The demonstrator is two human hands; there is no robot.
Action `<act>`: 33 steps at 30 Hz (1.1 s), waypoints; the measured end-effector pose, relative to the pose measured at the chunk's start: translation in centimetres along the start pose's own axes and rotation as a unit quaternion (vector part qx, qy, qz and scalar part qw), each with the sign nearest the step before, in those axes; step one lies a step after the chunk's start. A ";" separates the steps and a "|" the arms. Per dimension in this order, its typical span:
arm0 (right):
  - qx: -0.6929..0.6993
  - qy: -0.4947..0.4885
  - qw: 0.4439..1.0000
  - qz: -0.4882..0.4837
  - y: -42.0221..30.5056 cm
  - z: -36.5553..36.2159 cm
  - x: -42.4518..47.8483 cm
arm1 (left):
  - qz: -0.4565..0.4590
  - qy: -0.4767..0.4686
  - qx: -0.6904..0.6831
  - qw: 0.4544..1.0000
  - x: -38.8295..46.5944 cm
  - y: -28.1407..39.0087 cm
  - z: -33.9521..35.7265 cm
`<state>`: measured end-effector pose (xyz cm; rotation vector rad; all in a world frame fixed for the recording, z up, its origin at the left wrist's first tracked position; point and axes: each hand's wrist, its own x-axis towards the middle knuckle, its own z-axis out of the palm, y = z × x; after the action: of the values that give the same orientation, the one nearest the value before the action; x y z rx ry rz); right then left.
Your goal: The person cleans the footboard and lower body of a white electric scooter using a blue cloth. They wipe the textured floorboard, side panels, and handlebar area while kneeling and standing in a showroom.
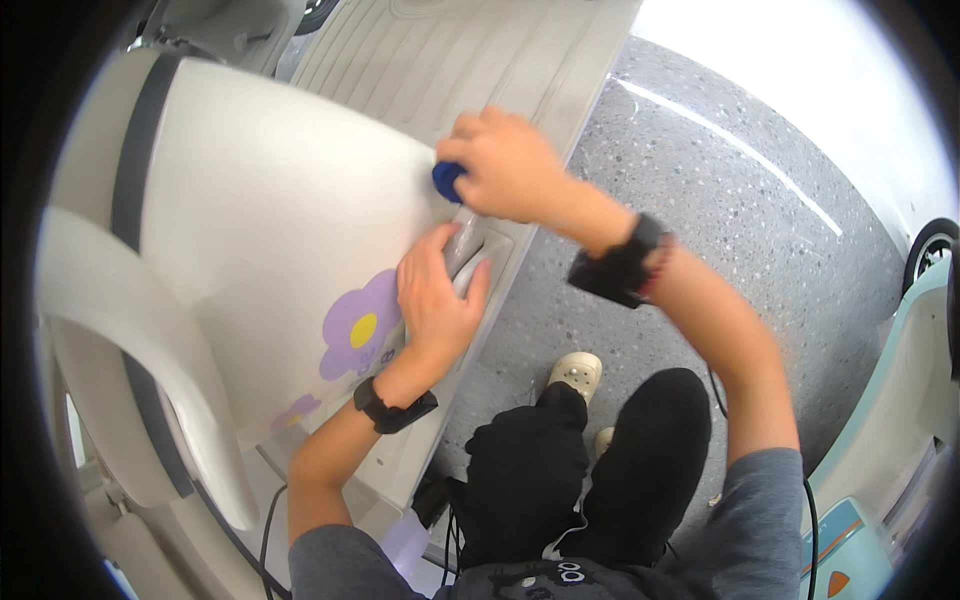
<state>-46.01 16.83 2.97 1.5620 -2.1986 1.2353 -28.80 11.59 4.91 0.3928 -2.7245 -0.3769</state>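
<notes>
My right hand (506, 165) is closed around a dark blue object (448, 181), perhaps a cap or scraper handle, at the edge of a cream vehicle body panel (300, 180). Below it, my left hand (439, 292) lies spread on the panel's edge. Its thumb and fingers flank a strip of clear film or plastic (465, 232), whose exact kind I cannot tell. A purple flower decal (360, 322) with a yellow centre is beside the left hand, and a smaller flower decal (297, 413) lies lower down.
A ribbed cream footboard (465, 60) extends beyond the panel. At the left curves a cream armrest-like part (150, 315). Grey speckled floor (675, 165) lies to the right, with a light teal vehicle (862, 375) at the far right. Black cables (270, 525) hang near my body.
</notes>
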 end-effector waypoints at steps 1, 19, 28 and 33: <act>-0.042 0.005 0.999 0.024 -0.9 0.5 0.1 | -0.001 0.001 0.004 1.000 -0.2 0.4 -0.1; -0.027 -0.276 0.945 0.174 -0.6 -0.2 3.7 | -0.087 -0.015 -0.013 0.996 -0.7 1.9 -0.7; -0.067 -0.350 0.920 0.162 -0.6 -0.8 4.3 | -0.156 0.006 -0.037 0.987 0.4 3.5 -0.5; -0.032 -0.342 0.930 0.129 -1.2 -0.5 5.4 | -0.153 0.021 -0.018 0.988 0.6 2.4 -1.1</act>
<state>-47.53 13.22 6.92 1.9379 -2.9025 0.7074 -29.47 13.39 6.81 0.8034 -2.6143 -0.4922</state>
